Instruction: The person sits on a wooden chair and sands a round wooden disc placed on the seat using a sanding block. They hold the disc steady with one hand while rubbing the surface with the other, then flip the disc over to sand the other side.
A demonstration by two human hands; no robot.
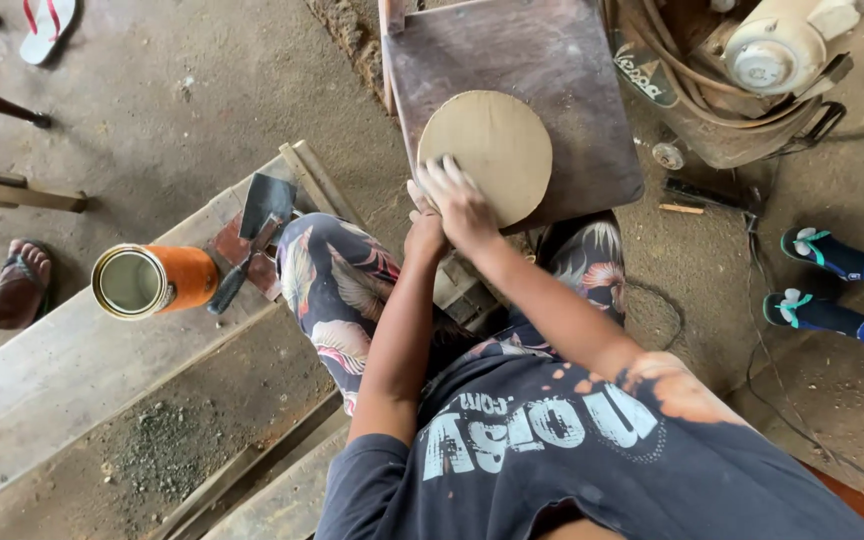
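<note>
- Person seated at centre of frame, seen from above, dark printed shirt, floral-print trousers, both arms stretched toward upper centre.
- right hand (464,200) lies flat on lower left edge of the round disc (487,142), fingers (439,172) spread apart and pressed onto the disc surface, not clamped on anything.
- left hand (424,232) sits just under and beside the right hand, at the disc's lower edge; mostly hidden by the right hand, cannot tell if its fingers are apart or together.
- Round disc is tan, flat, sits on a dark brownish board (552,70) in upper centre of frame, just beyond the person's knees.
- Board tilts slightly, its lower edge near the knees.
- Wooden bench (42,380) runs diagonally across left half of frame, pale worn planks.
- Orange can (152,281) lies on the bench at centre left, on its side, open mouth facing the camera.
- Trowel (252,235) on the bench just right of the can, dark handle toward the can, blade pointing up.
- Motor (777,45) with pale housing in upper right corner, belts and a dark frame around it.
- Bare foot in a sandal (20,285) of another person at left edge.
- Two feet in dark socks and sandals (812,280) of another person at right edge.
- Loose sandal (47,25) on the dirt floor, upper left corner.
- Grey grit pile (167,440) in lower left, beside the bench.
</note>
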